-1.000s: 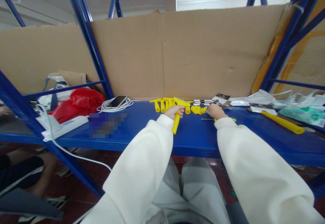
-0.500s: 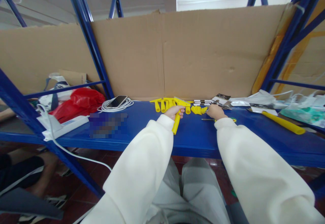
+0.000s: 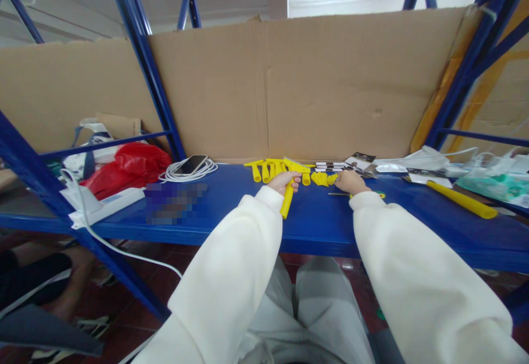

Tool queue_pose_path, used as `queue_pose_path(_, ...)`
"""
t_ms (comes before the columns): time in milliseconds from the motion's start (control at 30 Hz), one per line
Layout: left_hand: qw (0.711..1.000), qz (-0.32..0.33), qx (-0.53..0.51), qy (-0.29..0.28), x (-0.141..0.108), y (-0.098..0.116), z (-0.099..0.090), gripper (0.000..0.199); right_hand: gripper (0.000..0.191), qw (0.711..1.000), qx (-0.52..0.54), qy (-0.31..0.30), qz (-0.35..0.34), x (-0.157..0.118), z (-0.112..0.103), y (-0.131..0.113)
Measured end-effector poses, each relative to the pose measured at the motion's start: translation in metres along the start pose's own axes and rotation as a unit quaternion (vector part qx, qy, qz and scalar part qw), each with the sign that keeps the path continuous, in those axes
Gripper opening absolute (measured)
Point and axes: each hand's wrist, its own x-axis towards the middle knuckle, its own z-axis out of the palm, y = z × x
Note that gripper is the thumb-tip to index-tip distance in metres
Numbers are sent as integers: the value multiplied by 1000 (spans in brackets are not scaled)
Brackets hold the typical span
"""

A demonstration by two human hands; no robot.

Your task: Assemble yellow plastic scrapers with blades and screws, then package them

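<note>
My left hand is wrapped round the handle of a yellow T-shaped scraper, its wide head tilted up beyond my fingers. Behind it, several similar yellow scrapers lie in a row against the cardboard. My right hand is closed at the right end of a row of small yellow pieces; whatever its fingertips pinch is too small to make out. A thin dark rod shows under that hand, and a yellow-green end pokes out by the wrist.
Black-and-white packets lie behind my right hand. Farther right are a long yellow-handled tool and a plastic bag. On the left sit a phone on a coiled white cable, a power strip and a red bag.
</note>
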Motion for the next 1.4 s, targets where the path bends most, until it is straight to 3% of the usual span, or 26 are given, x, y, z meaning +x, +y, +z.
queue_pose_path(667, 1000, -6, -14, -4, 3, -2, -1, 24, 34, 998, -27, -29, -46, 1, -2, -2)
queue_pose_path(1400, 1000, -11, -13, -6, 2, -1, -1, 24, 39, 999, -25, -10, -46, 3, 3, 3)
